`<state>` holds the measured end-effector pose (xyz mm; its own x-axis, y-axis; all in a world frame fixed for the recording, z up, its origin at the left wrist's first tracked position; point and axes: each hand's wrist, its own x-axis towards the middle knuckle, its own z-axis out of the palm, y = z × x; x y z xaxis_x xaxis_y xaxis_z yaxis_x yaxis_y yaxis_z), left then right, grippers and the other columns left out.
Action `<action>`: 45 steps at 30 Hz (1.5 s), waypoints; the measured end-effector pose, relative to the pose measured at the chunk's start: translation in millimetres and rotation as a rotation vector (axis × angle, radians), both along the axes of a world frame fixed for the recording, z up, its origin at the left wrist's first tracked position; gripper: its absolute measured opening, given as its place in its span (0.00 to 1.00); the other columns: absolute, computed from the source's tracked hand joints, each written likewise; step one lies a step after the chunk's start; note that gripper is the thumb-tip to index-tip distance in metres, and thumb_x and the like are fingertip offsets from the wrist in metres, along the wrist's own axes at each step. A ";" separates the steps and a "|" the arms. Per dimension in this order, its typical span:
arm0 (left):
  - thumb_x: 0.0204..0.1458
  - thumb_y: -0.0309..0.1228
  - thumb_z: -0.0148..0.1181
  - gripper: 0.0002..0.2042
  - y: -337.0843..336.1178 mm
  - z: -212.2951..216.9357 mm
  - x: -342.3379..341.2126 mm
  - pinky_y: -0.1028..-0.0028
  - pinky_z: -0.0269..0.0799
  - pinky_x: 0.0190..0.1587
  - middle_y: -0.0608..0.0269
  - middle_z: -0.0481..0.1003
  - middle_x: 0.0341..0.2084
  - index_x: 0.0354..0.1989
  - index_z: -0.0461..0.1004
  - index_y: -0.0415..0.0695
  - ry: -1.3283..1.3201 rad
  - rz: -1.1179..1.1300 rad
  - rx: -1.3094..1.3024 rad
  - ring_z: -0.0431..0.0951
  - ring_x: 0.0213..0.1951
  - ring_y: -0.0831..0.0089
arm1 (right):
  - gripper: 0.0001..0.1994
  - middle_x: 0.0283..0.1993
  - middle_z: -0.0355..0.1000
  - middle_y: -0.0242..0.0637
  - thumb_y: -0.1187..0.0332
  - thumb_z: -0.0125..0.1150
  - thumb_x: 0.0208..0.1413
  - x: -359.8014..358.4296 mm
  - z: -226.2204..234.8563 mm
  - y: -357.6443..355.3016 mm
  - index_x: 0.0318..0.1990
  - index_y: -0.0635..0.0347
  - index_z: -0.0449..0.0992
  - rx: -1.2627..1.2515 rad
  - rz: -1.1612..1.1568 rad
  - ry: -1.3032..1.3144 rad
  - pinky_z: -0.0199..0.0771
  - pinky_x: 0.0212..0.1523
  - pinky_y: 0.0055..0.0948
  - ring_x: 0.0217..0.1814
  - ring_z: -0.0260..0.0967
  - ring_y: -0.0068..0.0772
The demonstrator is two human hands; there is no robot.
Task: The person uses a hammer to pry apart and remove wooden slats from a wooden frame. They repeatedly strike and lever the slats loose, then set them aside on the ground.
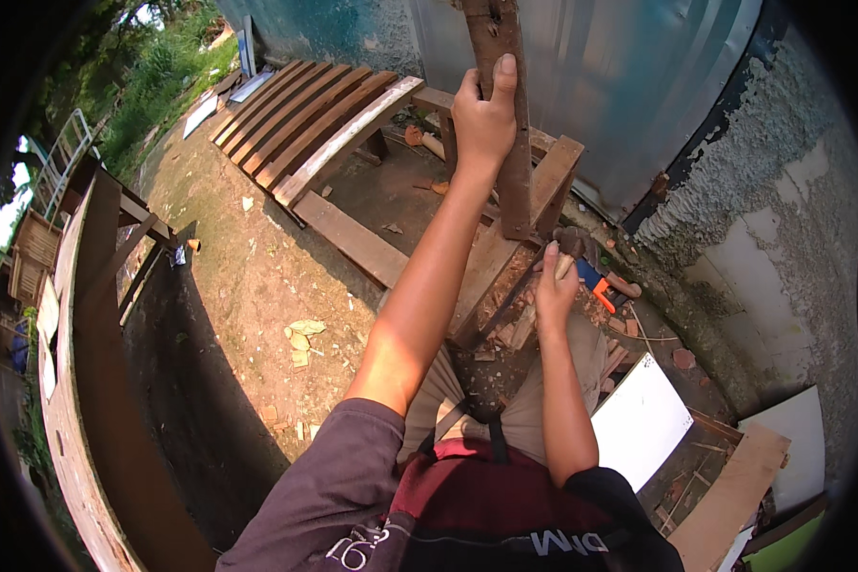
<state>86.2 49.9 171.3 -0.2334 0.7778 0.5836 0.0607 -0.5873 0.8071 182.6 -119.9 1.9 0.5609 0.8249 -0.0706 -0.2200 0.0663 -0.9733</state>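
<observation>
My left hand (486, 119) is wrapped round a long brown wooden plank (517, 181), with the thumb up along its face. The plank stands upright, its lower end at the corner of a low wooden frame (353, 234). Lower and to the right, my right hand (555, 291) is closed round a tool with a pale wooden handle (564, 265). I cannot make out the tool's working end. Just right of that hand lies a blue and orange tool handle (602, 286), beside a dark object (574, 240). Wood chips lie below.
Brown slats (300, 114) span the frame's far end. A corrugated metal sheet (601, 95) and rough wall (772, 191) bound the right. A white board (642, 419) and loose plank (734, 496) lie at lower right. A large wooden piece (95, 381) stands at left.
</observation>
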 end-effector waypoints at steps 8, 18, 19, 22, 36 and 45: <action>0.61 0.61 0.56 0.34 -16.0 1.0 -9.3 0.66 0.71 0.50 0.56 0.79 0.37 0.48 0.76 0.34 -0.103 -0.088 -0.065 0.78 0.43 0.68 | 0.16 0.20 0.61 0.27 0.57 0.62 0.68 7.6 -2.0 28.0 0.36 0.60 0.69 -0.141 0.047 0.043 0.59 0.11 0.25 0.12 0.58 0.20; 0.55 0.34 0.68 0.16 13.4 123.8 -50.0 0.70 0.73 0.47 0.62 0.80 0.38 0.44 0.79 0.33 -0.214 -0.098 -0.297 0.79 0.41 0.72 | 0.23 0.29 0.75 0.39 0.46 0.62 0.65 33.2 60.1 19.2 0.37 0.61 0.74 -0.448 0.290 -0.431 0.70 0.24 0.36 0.23 0.72 0.33; 0.56 0.34 0.67 0.17 7.3 132.3 -61.2 0.70 0.73 0.48 0.61 0.80 0.40 0.46 0.78 0.32 -0.224 -0.065 -0.318 0.79 0.42 0.72 | 0.25 0.30 0.76 0.43 0.44 0.63 0.63 32.9 78.1 24.2 0.38 0.62 0.75 -0.423 0.184 -0.553 0.73 0.31 0.40 0.27 0.75 0.40; 0.57 0.34 0.65 0.18 -11.6 172.3 -107.5 0.70 0.72 0.50 0.57 0.79 0.42 0.46 0.78 0.30 -0.148 0.076 -0.295 0.78 0.43 0.69 | 0.29 0.34 0.79 0.51 0.41 0.65 0.59 24.0 172.4 51.9 0.39 0.66 0.77 -0.439 0.079 -0.583 0.75 0.44 0.46 0.40 0.78 0.55; 0.58 0.45 0.62 0.23 -209.3 408.6 -271.4 0.63 0.79 0.42 0.54 0.78 0.37 0.43 0.77 0.33 -0.246 0.465 -0.314 0.80 0.38 0.64 | 0.16 0.53 0.80 0.53 0.71 0.64 0.52 -88.9 608.4 150.3 0.49 0.67 0.84 -0.477 1.035 -1.162 0.81 0.51 0.46 0.56 0.79 0.51; 0.59 0.43 0.59 0.18 -280.6 384.2 -312.0 0.63 0.80 0.39 0.55 0.76 0.33 0.36 0.75 0.36 -0.547 0.507 -0.374 0.79 0.34 0.65 | 0.20 0.59 0.78 0.40 0.68 0.69 0.53 -170.5 673.9 85.2 0.54 0.57 0.83 -0.091 1.596 -1.722 0.79 0.52 0.48 0.60 0.78 0.44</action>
